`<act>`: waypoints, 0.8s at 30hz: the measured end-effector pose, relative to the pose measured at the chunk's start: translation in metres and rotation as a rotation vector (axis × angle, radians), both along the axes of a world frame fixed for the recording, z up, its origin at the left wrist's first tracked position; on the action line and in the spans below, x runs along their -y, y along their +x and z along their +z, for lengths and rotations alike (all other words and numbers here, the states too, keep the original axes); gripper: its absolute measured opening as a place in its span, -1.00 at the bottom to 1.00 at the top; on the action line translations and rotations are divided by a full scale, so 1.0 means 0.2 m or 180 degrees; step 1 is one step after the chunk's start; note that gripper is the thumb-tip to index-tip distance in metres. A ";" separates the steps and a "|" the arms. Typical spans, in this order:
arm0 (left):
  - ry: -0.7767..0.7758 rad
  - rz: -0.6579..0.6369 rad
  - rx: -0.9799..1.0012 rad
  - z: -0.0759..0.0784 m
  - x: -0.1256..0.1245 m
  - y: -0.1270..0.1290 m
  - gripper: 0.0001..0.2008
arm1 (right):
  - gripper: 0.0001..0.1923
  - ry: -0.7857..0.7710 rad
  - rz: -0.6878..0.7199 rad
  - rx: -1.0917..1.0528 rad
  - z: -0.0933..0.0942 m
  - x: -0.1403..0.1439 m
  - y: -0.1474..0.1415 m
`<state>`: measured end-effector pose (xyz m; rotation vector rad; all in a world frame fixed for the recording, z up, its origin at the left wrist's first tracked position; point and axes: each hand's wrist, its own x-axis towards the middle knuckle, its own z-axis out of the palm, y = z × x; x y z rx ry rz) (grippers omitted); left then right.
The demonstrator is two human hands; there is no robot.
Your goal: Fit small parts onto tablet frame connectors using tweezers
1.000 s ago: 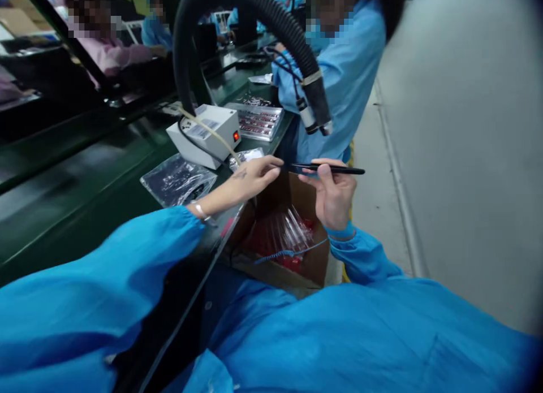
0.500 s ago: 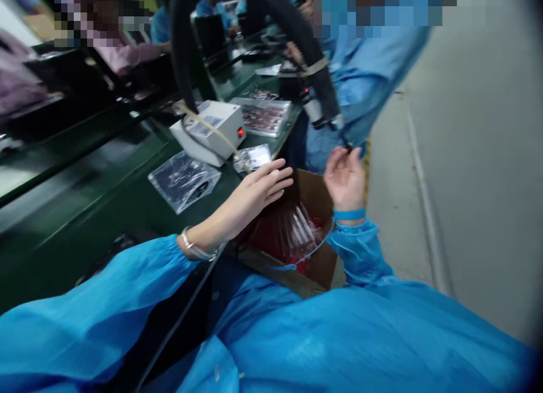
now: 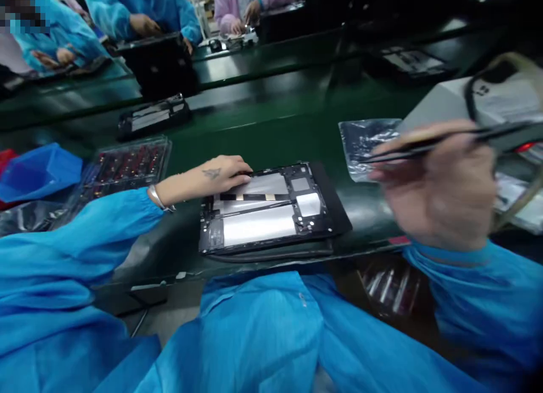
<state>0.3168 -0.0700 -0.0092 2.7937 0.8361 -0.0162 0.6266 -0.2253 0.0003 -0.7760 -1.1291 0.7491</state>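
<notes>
My left hand (image 3: 220, 175) grips the far left edge of an opened tablet (image 3: 258, 226), its fingers curled at the rim and the thumb over the inside. The tablet lies flat on the green bench, showing silver panels, a black frame and a dark strip with gold-coloured patches. A black sheet or cover (image 3: 335, 203) sticks out beyond its right side. Raised at the right, my right hand (image 3: 441, 189) is closed around black tweezers (image 3: 407, 150), their tips pointing left. This hand is blurred, and the tweezers touch nothing I can see.
A clear bag (image 3: 365, 144) and a white box (image 3: 453, 99) with a cable stand at the right. To the left are a tray of small red parts (image 3: 131, 161) and a blue bin (image 3: 42, 169). Another tablet part (image 3: 153, 119) lies farther back. Co-workers sit across the bench.
The view has swung left from the carton and hose to the tablet. My left hand, open before, now holds the tablet's edge. My right hand, earlier near the hose end, now holds tweezers.
</notes>
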 end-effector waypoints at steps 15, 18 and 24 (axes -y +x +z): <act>-0.0202 -0.0085 0.1163 -0.19 0.14 -0.02 -0.68 | -0.72 -0.0858 0.0552 0.2280 -0.11 -0.37 -0.39; -0.0267 -0.0053 0.1154 -0.18 0.14 -0.02 -0.69 | -0.72 -0.0863 0.0607 0.2366 -0.11 -0.37 -0.39; -0.0570 0.0012 0.1244 -0.14 0.13 -0.03 -0.71 | -0.78 -0.0769 0.0529 0.2453 -0.10 -0.38 -0.40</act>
